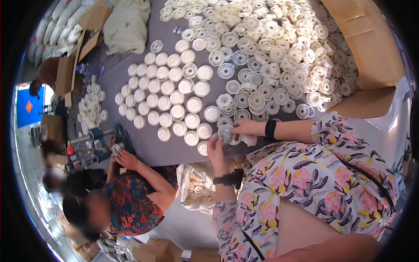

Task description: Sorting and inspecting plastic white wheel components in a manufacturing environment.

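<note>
My left hand [215, 149] and my right hand [247, 127] meet at the near edge of the table. Between their fingers is a round plastic part [225, 132], whitish with a greyish, clear-looking middle. The left fingers pinch its near left side, and the right fingers close on its right side. Just beyond lie loose round plastic parts [242, 99] with holes in their middles. To the left, smooth white capped discs [194, 104] stand in staggered rows. A white piece [249, 139] shows under my right wrist, its kind unclear.
A large heap of cream plastic parts [283, 48] covers the far right, beside a cardboard box [371, 39]. At left a co-worker's hands [125, 160] work at a green hand press [98, 136]. An open white sack of parts [196, 192] stands below the table edge.
</note>
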A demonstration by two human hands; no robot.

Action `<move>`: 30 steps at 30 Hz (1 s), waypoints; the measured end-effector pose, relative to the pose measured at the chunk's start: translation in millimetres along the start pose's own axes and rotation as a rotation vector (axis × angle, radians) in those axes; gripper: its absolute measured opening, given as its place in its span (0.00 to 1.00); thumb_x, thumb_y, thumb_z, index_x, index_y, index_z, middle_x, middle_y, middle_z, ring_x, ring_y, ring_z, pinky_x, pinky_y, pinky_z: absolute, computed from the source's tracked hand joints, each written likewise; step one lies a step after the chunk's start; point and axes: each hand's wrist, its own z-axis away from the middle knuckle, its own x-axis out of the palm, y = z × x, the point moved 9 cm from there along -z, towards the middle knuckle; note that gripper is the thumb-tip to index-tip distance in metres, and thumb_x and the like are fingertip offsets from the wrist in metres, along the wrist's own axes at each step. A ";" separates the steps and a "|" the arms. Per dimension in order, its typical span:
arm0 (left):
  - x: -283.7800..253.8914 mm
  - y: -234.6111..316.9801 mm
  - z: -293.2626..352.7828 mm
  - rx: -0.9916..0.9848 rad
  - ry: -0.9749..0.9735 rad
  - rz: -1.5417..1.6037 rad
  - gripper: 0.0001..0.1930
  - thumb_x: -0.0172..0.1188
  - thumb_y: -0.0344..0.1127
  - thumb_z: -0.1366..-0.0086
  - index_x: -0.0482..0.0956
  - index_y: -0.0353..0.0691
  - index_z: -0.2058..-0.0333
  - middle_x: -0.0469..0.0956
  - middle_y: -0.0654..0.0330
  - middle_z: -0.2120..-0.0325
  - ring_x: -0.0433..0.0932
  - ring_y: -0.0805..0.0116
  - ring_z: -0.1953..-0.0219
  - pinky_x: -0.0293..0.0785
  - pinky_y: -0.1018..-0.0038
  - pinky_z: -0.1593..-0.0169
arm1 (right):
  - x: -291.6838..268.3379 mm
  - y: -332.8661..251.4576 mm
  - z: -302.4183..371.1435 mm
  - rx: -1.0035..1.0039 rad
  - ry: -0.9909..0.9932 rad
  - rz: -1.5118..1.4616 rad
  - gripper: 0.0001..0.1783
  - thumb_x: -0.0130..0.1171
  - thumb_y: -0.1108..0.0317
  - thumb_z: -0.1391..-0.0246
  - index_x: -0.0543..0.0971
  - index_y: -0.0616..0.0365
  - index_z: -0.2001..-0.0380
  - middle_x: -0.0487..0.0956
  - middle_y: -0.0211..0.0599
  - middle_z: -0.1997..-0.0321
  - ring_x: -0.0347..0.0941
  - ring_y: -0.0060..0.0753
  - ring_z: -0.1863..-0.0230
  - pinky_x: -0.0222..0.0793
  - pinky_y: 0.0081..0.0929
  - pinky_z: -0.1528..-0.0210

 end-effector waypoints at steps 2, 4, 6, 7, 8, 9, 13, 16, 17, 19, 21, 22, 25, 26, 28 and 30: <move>-32.4 -7.1 33.2 -0.045 0.092 0.049 0.07 0.57 0.29 0.41 0.71 0.39 0.64 0.73 0.63 0.68 0.72 0.75 0.66 0.72 0.78 0.64 | 42.6 3.0 2.8 0.084 -0.163 0.027 0.23 0.55 0.50 0.53 0.76 0.63 0.67 0.72 0.31 0.84 0.63 0.22 0.84 0.56 0.24 0.83; -63.6 -14.0 54.0 -0.037 0.242 0.168 0.06 0.57 0.29 0.41 0.71 0.40 0.65 0.73 0.63 0.68 0.73 0.73 0.66 0.74 0.76 0.64 | 83.6 3.8 9.5 0.068 -0.345 -0.019 0.23 0.56 0.48 0.55 0.77 0.60 0.70 0.70 0.28 0.85 0.60 0.19 0.86 0.52 0.21 0.86; -92.1 -14.6 56.3 0.005 0.271 0.268 0.06 0.57 0.29 0.42 0.70 0.41 0.66 0.73 0.63 0.68 0.73 0.73 0.66 0.73 0.76 0.64 | 117.4 -6.1 13.0 0.054 -0.379 -0.081 0.23 0.55 0.48 0.54 0.77 0.60 0.72 0.71 0.29 0.85 0.59 0.19 0.86 0.52 0.21 0.86; -105.6 -11.2 55.6 0.050 0.285 0.356 0.05 0.57 0.29 0.42 0.70 0.42 0.67 0.73 0.64 0.68 0.73 0.73 0.66 0.73 0.76 0.64 | 131.6 -20.0 12.8 0.034 -0.398 -0.153 0.23 0.54 0.48 0.53 0.77 0.61 0.73 0.71 0.29 0.84 0.58 0.18 0.87 0.51 0.21 0.86; -121.3 -7.9 53.9 0.094 0.356 0.350 0.05 0.57 0.29 0.42 0.69 0.43 0.69 0.73 0.64 0.69 0.73 0.73 0.67 0.72 0.76 0.64 | 142.9 -25.4 8.4 0.100 -0.496 -0.071 0.20 0.56 0.55 0.50 0.73 0.63 0.64 0.77 0.36 0.72 0.74 0.26 0.70 0.67 0.23 0.69; -134.5 -2.2 47.8 0.101 0.376 0.363 0.05 0.57 0.29 0.42 0.69 0.43 0.69 0.73 0.64 0.69 0.73 0.73 0.67 0.72 0.76 0.64 | 147.9 -34.2 3.6 0.102 -0.516 -0.055 0.20 0.56 0.55 0.50 0.73 0.63 0.64 0.77 0.36 0.72 0.74 0.26 0.70 0.67 0.23 0.69; -168.1 17.8 -2.1 0.253 0.486 0.287 0.05 0.58 0.29 0.42 0.69 0.43 0.70 0.72 0.65 0.69 0.72 0.76 0.68 0.70 0.78 0.65 | 133.9 -59.0 -4.0 0.146 -0.470 -0.225 0.16 0.55 0.56 0.50 0.73 0.58 0.66 0.78 0.37 0.73 0.72 0.20 0.75 0.63 0.18 0.75; -184.9 36.0 -28.3 0.322 0.513 0.100 0.07 0.59 0.31 0.42 0.70 0.39 0.67 0.72 0.64 0.68 0.70 0.77 0.68 0.68 0.79 0.66 | 121.7 -68.1 -3.9 0.138 -0.405 -0.191 0.20 0.52 0.55 0.50 0.73 0.62 0.63 0.78 0.39 0.74 0.70 0.22 0.81 0.59 0.19 0.85; -177.8 43.2 -34.2 0.334 0.488 -0.067 0.09 0.59 0.31 0.42 0.71 0.37 0.65 0.73 0.64 0.67 0.70 0.78 0.68 0.68 0.80 0.67 | 111.9 -66.1 -5.0 0.166 -0.376 -0.223 0.19 0.52 0.55 0.50 0.73 0.61 0.62 0.78 0.39 0.73 0.71 0.23 0.78 0.61 0.20 0.83; -177.0 36.7 -30.2 0.247 0.498 -0.107 0.14 0.60 0.32 0.43 0.70 0.32 0.60 0.72 0.60 0.63 0.69 0.78 0.66 0.67 0.80 0.64 | 105.1 -64.6 -7.4 0.195 -0.355 -0.240 0.19 0.52 0.55 0.49 0.73 0.60 0.62 0.77 0.39 0.71 0.71 0.23 0.76 0.63 0.20 0.81; -170.9 59.1 -3.4 0.552 0.666 -0.152 0.16 0.60 0.30 0.44 0.70 0.32 0.58 0.71 0.58 0.60 0.68 0.75 0.62 0.67 0.76 0.58 | 99.4 -72.2 -1.1 0.336 -0.259 -0.420 0.19 0.51 0.55 0.48 0.73 0.59 0.61 0.77 0.38 0.70 0.71 0.27 0.77 0.66 0.25 0.78; -140.6 68.7 6.3 0.562 0.517 -0.210 0.18 0.61 0.29 0.45 0.69 0.32 0.56 0.70 0.57 0.58 0.68 0.72 0.58 0.65 0.73 0.54 | 95.3 -70.7 -4.6 0.338 -0.246 -0.431 0.19 0.51 0.55 0.48 0.73 0.59 0.61 0.77 0.38 0.70 0.71 0.27 0.77 0.66 0.25 0.78; -54.4 84.0 57.8 0.606 0.098 -0.472 0.22 0.62 0.27 0.49 0.69 0.33 0.53 0.70 0.56 0.55 0.66 0.65 0.49 0.60 0.69 0.45 | 119.1 -57.4 -1.4 0.545 -0.273 -0.776 0.18 0.51 0.55 0.47 0.73 0.57 0.61 0.77 0.36 0.69 0.71 0.30 0.76 0.67 0.30 0.74; -44.3 82.0 63.7 0.606 0.092 -0.478 0.22 0.62 0.27 0.49 0.69 0.33 0.53 0.70 0.56 0.55 0.66 0.65 0.49 0.60 0.69 0.45 | 123.6 -47.1 -9.4 0.527 -0.243 -0.850 0.17 0.50 0.53 0.46 0.73 0.56 0.62 0.76 0.34 0.68 0.71 0.31 0.74 0.68 0.30 0.73; -31.5 90.2 73.4 0.751 0.036 -0.610 0.22 0.63 0.26 0.50 0.70 0.32 0.55 0.70 0.54 0.53 0.66 0.61 0.47 0.59 0.69 0.44 | 134.3 -45.2 -14.0 0.533 -0.165 -0.838 0.17 0.47 0.50 0.45 0.73 0.52 0.64 0.76 0.30 0.70 0.71 0.30 0.69 0.69 0.31 0.68; -54.5 79.6 65.4 0.653 0.103 -0.522 0.20 0.63 0.26 0.50 0.72 0.33 0.56 0.71 0.53 0.54 0.66 0.59 0.47 0.60 0.67 0.44 | 154.4 -39.2 -19.8 0.563 -0.224 -0.892 0.17 0.47 0.50 0.44 0.73 0.51 0.64 0.76 0.29 0.70 0.71 0.30 0.69 0.69 0.31 0.68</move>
